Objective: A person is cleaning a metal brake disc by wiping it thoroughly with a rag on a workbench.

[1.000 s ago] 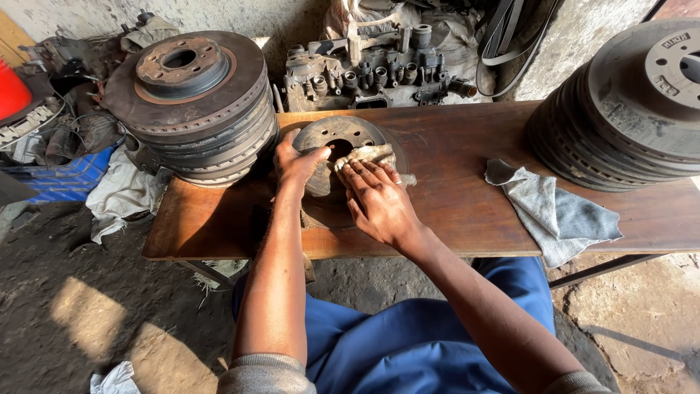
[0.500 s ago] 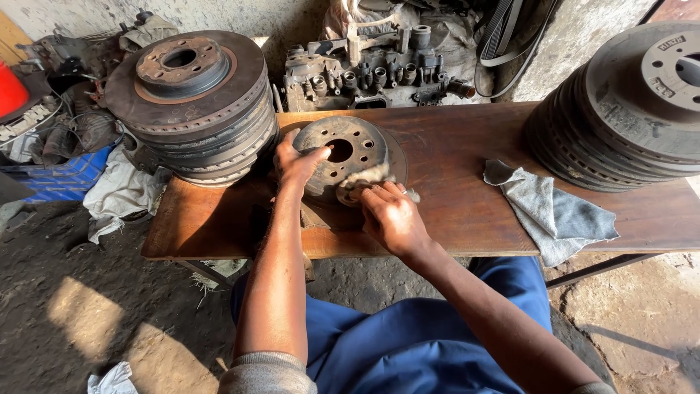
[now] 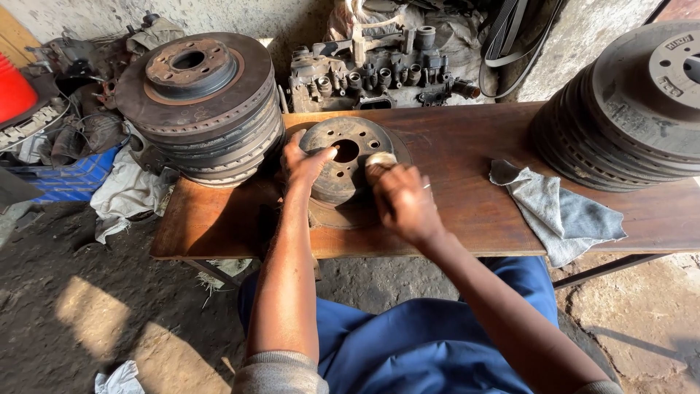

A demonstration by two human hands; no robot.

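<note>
The right hand (image 3: 402, 201) is blurring with motion and covering most of the pale pad (image 3: 380, 159) it presses on the brake disc (image 3: 348, 162). The disc stack (image 3: 633, 109) at the bench's (image 3: 467, 211) right end is running off the frame edge.

The wooden bench (image 3: 467, 219) has bare board at 3 o'clock of the brake disc (image 3: 348, 166), as far as the grey rag (image 3: 560, 211). At 9 o'clock a stack of discs (image 3: 200, 109) crowds close, perhaps touching it. At 12 o'clock engine parts (image 3: 383, 73) wall off the back edge; another disc pile (image 3: 634, 109) blocks the far right
</note>
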